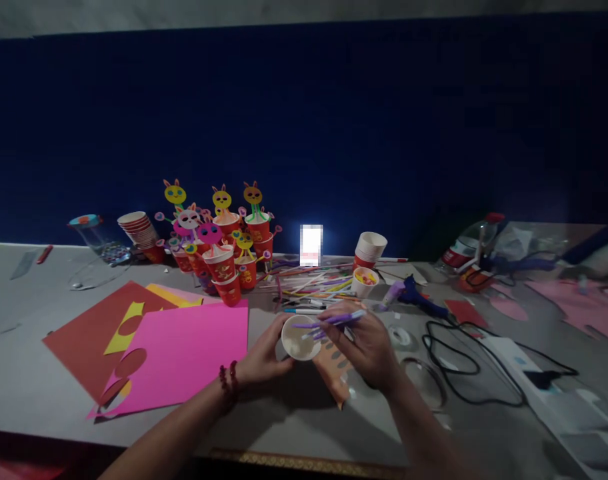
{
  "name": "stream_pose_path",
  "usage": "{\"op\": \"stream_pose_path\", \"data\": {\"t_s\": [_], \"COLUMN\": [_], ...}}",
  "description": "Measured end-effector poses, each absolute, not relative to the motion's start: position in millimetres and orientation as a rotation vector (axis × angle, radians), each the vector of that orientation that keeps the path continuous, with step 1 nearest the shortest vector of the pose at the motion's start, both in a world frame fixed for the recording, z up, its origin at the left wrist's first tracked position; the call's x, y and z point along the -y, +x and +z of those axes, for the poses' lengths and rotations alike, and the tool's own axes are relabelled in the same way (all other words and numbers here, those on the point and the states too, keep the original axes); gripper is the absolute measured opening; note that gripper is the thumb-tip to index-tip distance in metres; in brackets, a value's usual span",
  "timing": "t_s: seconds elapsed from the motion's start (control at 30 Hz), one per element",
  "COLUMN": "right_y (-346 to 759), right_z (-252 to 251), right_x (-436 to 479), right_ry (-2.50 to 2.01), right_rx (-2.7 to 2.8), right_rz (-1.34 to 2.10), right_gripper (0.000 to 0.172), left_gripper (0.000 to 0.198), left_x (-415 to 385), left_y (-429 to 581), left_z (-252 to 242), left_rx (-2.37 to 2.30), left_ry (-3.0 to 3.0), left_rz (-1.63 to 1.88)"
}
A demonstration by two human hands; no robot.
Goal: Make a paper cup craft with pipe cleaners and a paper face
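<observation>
My left hand [264, 357], with a red bead bracelet on the wrist, is closed around a paper cup [298, 339] whose white inside faces me. My right hand [367, 343] pinches a purple straw [334, 321] that lies across the cup's mouth. Both hands hover over the grey table [29, 380] near its middle. Under them lies an orange paper piece [331, 370] with oval holes cut in it.
Pink [184, 353], red and yellow paper sheets lie at the left. Behind them stand several red cups with bunny figures on straws [221, 240]. Stacked cups [370, 248], a pile of straws [309, 283], a glue gun [419, 297] with black cable [464, 360] and a bottle [467, 250] sit to the right.
</observation>
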State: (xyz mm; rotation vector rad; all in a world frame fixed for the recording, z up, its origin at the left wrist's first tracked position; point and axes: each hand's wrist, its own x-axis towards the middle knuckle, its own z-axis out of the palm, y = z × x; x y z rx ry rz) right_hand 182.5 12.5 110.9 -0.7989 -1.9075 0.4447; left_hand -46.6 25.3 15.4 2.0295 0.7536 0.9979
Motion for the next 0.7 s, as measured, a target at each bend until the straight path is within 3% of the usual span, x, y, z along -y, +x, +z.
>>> {"op": "stream_pose_path", "data": {"t_s": [0.23,0.7], "right_y": [174.4,176.8], "right_z": [87.5,80.5], "right_x": [-18.5,-19.2], "right_ry": [-0.652,-0.645], "right_rx": [2.098,2.131], "right_rz": [0.324,0.5], "right_gripper": [0.017,0.022], "left_gripper": [0.071,0.066], "left_x": [-25.9,-28.7], "left_y": [-44.2,-49.6], "left_z": [-1.2,1.5], "left_rx": [-0.68,-0.726], "left_ry": [1.921,1.896], "left_rz": [0.995,0.926]}}
